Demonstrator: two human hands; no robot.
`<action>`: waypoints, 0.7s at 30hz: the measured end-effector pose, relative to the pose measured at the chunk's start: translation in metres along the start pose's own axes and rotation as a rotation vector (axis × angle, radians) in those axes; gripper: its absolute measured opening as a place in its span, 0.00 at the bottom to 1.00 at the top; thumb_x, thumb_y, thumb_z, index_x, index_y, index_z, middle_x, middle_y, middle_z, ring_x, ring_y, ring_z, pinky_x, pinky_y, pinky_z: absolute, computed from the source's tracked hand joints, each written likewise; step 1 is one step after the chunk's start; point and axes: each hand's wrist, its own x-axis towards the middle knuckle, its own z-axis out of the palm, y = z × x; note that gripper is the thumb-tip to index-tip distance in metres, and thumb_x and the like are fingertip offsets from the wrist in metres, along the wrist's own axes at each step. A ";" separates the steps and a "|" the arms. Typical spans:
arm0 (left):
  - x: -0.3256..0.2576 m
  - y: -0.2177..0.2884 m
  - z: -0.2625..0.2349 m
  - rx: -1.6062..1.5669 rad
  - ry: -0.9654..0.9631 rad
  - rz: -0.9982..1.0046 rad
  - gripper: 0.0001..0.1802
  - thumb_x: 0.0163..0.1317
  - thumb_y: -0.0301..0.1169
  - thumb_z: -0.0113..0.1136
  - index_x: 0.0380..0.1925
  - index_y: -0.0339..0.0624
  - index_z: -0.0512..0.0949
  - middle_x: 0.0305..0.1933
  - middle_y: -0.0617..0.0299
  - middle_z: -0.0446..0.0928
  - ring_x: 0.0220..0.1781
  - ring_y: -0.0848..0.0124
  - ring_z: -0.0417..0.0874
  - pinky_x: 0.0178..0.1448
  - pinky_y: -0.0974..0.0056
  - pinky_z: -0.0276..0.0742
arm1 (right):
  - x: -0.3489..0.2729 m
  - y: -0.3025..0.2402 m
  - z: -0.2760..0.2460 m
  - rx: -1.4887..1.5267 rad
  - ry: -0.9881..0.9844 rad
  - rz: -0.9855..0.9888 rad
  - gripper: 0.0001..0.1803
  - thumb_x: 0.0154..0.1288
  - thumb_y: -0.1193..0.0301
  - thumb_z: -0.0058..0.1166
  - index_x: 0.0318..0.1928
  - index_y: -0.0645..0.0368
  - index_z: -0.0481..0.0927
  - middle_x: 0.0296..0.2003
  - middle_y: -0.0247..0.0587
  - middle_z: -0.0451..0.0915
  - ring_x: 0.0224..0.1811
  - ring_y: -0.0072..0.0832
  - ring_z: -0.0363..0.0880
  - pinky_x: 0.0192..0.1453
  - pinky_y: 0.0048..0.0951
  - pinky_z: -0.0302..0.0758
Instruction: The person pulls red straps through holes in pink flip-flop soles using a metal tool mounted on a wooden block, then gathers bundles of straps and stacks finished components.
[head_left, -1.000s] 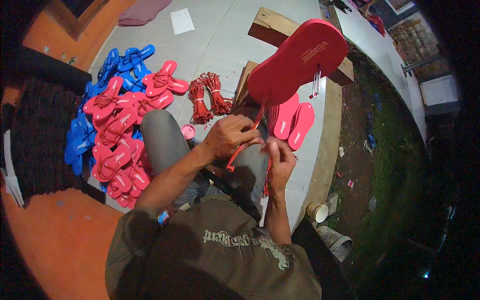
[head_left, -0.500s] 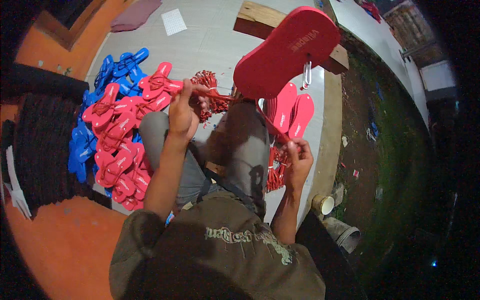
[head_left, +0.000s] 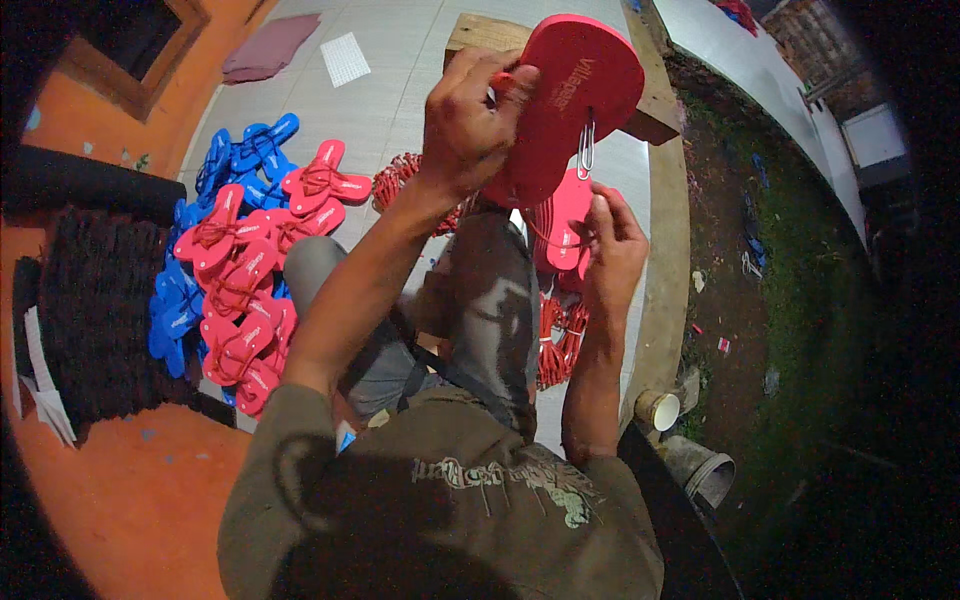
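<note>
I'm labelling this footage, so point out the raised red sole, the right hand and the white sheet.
Raised red sole (head_left: 556, 130): head view, middle of its face.
Right hand (head_left: 614, 243): head view, middle of the hand.
White sheet (head_left: 345, 59): head view, centre of its surface.

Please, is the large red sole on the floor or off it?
Off it: the large red sole sits raised, covering part of the wooden beam.

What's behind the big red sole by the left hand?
A wooden beam shows past both sides of the red sole; whatever lies directly behind the sole is covered.
</note>
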 end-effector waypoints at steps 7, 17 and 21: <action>0.008 0.011 0.005 0.010 0.049 0.046 0.14 0.55 0.41 0.54 0.27 0.40 0.76 0.25 0.57 0.73 0.26 0.63 0.74 0.29 0.63 0.69 | 0.024 -0.018 0.020 -0.363 -0.205 -0.227 0.13 0.62 0.68 0.45 0.30 0.68 0.76 0.21 0.37 0.76 0.25 0.19 0.73 0.28 0.21 0.67; 0.027 0.037 0.001 -0.007 -0.158 -0.017 0.20 0.46 0.48 0.62 0.25 0.42 0.77 0.19 0.59 0.72 0.20 0.68 0.73 0.27 0.65 0.68 | 0.006 -0.014 0.020 0.335 -0.507 -0.326 0.17 0.62 0.59 0.44 0.33 0.64 0.74 0.23 0.32 0.70 0.22 0.16 0.67 0.25 0.17 0.64; 0.023 0.037 -0.001 -0.043 -0.166 -0.038 0.18 0.47 0.45 0.62 0.29 0.41 0.77 0.19 0.59 0.74 0.20 0.70 0.74 0.27 0.67 0.68 | 0.006 -0.005 0.020 0.354 -0.483 -0.284 0.17 0.62 0.60 0.45 0.33 0.63 0.75 0.22 0.30 0.70 0.21 0.14 0.64 0.24 0.16 0.60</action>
